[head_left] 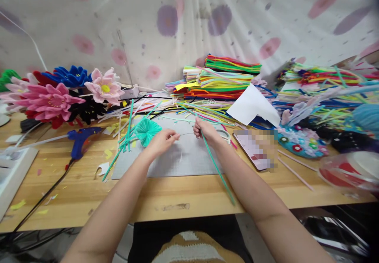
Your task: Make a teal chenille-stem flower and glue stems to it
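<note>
At left, the blue glue gun (81, 139) lies aside, perhaps keeping the middle free. Left of centre, the green pleated disc (147, 131) rests near the left hand (164, 141), which pinches a thin strand (188, 134), apparently to tension it against the right hand (206, 132), closed around green stems (217, 167).

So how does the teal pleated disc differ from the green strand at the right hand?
The teal pleated disc is broad and round; the green strand is long and thin. The disc sits beside the left hand, while the strand is gripped in the right hand. Both are bluish green.
</note>
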A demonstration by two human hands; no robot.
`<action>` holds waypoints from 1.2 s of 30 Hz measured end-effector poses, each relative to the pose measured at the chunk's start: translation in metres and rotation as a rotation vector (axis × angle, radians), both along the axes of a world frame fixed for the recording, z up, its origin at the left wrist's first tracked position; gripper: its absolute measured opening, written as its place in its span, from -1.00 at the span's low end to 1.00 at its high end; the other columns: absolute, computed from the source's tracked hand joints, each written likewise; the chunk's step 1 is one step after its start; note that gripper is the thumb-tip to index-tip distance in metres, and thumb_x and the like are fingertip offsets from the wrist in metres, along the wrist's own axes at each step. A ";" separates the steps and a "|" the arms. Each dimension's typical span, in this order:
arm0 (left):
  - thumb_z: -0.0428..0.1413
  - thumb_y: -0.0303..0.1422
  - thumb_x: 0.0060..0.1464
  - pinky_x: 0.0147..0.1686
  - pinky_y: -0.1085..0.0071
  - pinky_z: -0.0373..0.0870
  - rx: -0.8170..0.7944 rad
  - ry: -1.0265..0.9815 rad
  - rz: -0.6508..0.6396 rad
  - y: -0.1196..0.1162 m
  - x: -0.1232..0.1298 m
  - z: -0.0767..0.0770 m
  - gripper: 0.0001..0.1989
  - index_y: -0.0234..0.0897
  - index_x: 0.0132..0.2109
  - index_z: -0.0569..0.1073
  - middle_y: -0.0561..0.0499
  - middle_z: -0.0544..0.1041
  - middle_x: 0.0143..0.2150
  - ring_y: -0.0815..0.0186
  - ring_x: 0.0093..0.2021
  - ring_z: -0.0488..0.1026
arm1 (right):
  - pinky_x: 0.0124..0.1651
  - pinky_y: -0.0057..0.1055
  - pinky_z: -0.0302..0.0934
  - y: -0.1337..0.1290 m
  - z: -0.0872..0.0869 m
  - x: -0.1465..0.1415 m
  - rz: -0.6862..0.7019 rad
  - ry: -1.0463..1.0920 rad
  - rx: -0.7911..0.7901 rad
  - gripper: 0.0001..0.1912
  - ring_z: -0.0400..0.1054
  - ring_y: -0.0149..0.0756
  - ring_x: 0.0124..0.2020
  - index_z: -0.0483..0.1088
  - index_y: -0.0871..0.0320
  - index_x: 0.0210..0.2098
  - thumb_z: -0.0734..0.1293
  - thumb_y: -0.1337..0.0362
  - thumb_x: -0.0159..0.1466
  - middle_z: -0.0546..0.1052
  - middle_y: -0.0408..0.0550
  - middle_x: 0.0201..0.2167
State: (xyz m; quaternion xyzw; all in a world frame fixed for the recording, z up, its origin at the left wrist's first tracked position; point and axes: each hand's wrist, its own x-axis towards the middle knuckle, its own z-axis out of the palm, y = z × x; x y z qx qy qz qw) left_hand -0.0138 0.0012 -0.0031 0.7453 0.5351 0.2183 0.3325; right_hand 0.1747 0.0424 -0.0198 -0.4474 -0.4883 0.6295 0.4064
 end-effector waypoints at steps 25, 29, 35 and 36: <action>0.22 -0.35 -0.19 -0.26 0.45 0.42 0.380 -0.918 0.710 0.000 0.002 -0.051 -0.33 -0.09 0.05 0.07 -0.12 0.14 0.16 0.38 -0.19 0.46 | -0.32 -0.53 0.01 -0.027 -0.021 -0.022 0.284 -0.703 0.509 -0.74 0.22 -0.44 -0.42 0.36 0.23 -0.45 0.17 0.20 0.20 0.39 -0.15 -0.50; 0.14 -0.29 -0.07 -0.35 0.42 0.45 0.109 -1.046 0.598 0.003 0.013 -0.054 -0.54 -0.17 0.00 0.19 -0.09 0.31 -0.02 0.39 -0.32 0.48 | -0.36 -0.53 0.00 -0.027 -0.032 -0.034 0.278 -0.659 0.446 -0.75 0.17 -0.46 -0.46 0.36 0.25 -0.45 0.17 0.20 0.19 0.36 -0.17 -0.53; 0.07 -0.36 -0.05 -0.65 0.53 0.31 0.010 -0.844 0.528 0.011 0.008 -0.053 -0.71 -0.32 -0.13 0.36 -0.02 0.41 -0.29 0.51 -0.60 0.32 | -0.48 -0.53 -0.05 -0.025 -0.029 -0.029 0.352 -0.471 0.388 -0.66 0.05 -0.50 -0.60 0.32 0.22 -0.42 0.09 0.11 0.23 0.20 -0.25 -0.66; 0.06 -0.38 -0.05 -0.66 0.52 0.30 -0.007 -0.766 0.519 0.013 0.004 -0.054 -0.72 -0.33 -0.13 0.38 -0.03 0.43 -0.31 0.50 -0.61 0.31 | -0.51 -0.54 -0.06 -0.024 -0.027 -0.027 0.317 -0.424 0.361 -0.65 0.02 -0.50 -0.63 0.30 0.21 -0.39 0.04 0.11 0.26 0.17 -0.27 -0.68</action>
